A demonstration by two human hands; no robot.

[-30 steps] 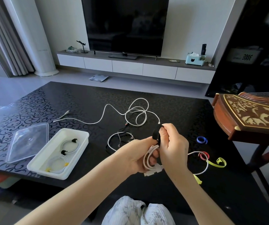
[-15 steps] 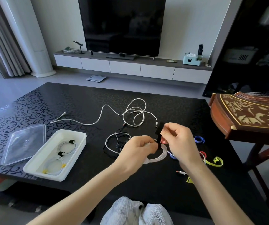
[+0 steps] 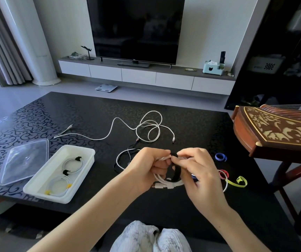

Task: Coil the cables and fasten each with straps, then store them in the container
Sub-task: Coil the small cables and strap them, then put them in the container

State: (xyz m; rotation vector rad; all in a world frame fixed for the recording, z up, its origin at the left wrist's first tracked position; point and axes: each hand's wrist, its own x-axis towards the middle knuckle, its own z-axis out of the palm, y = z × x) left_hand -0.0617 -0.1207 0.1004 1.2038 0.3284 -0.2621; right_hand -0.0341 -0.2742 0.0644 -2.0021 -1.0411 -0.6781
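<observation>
Above the table point(image 3: 182, 115) our left hand point(image 3: 149, 168) gripped the white coil point(image 3: 161, 180); our right hand point(image 3: 197, 168), pressed against it, pinched the black strap point(image 3: 176, 175), earlier upright, now looped round the coil.

Bare table point(image 3: 102, 190) ran between the box point(image 3: 78, 180) on the left and the left hand point(image 3: 146, 170), narrowed farther off by a tangled cable point(image 3: 120, 160). A loose cable point(image 3: 140, 124) sprawled across the far middle; straps point(image 3: 218, 159) and a wooden instrument point(image 3: 277, 135) crowded the right.
</observation>
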